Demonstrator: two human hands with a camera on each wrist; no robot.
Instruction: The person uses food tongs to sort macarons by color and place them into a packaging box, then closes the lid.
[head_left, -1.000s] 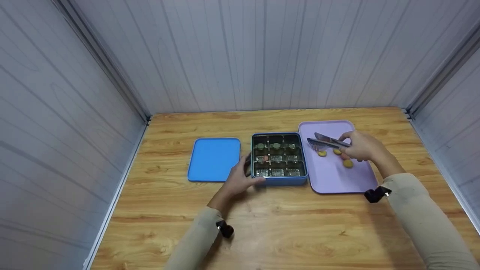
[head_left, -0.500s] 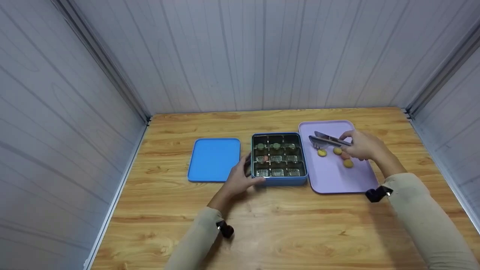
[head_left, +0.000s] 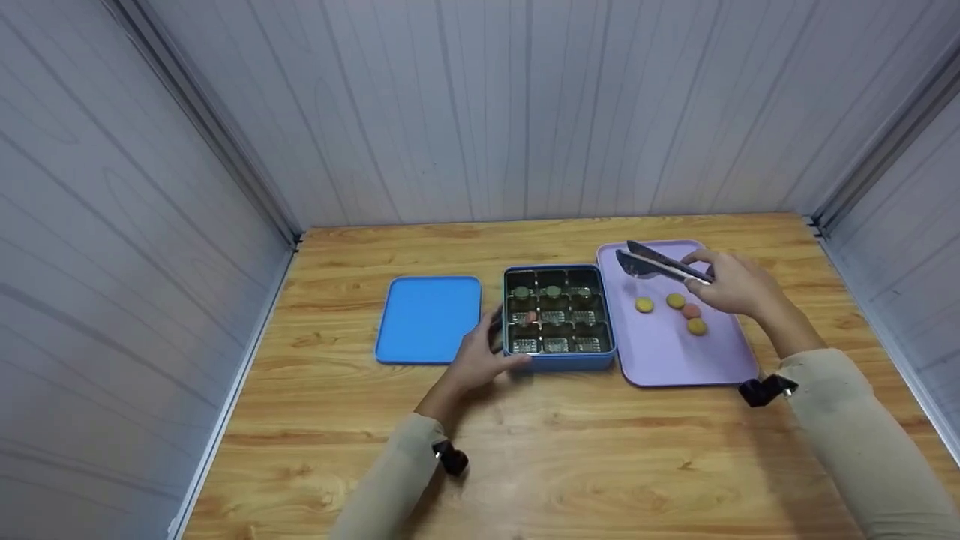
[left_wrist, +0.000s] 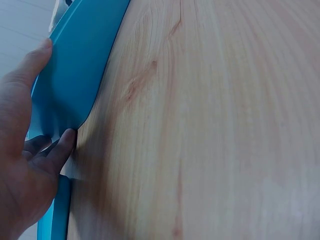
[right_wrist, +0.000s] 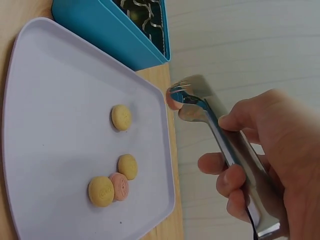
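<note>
Tongs [head_left: 660, 264] are gripped in the right hand [head_left: 731, 286], raised above the far part of the lilac tray [head_left: 675, 360]; in the right wrist view their tips [right_wrist: 182, 97] carry nothing. 4 cookies lie on the tray: 3 yellow [head_left: 643, 304] and 1 pink [head_left: 691, 311], the pink one touching 2 of the yellow. Blue tin [head_left: 559, 362] stands just left of the tray with its 9-cell insert showing 2 green pieces [head_left: 522, 292] in the far row and 1 pink piece [head_left: 529, 317] in the middle row. Left hand [head_left: 480, 358] grips the tin's near left corner. Blue lid [head_left: 427, 319] lies flat, left of the tin.

Assessment: 3 cells filled, 6 unfilled; 4 cookies not yet transferred.
</note>
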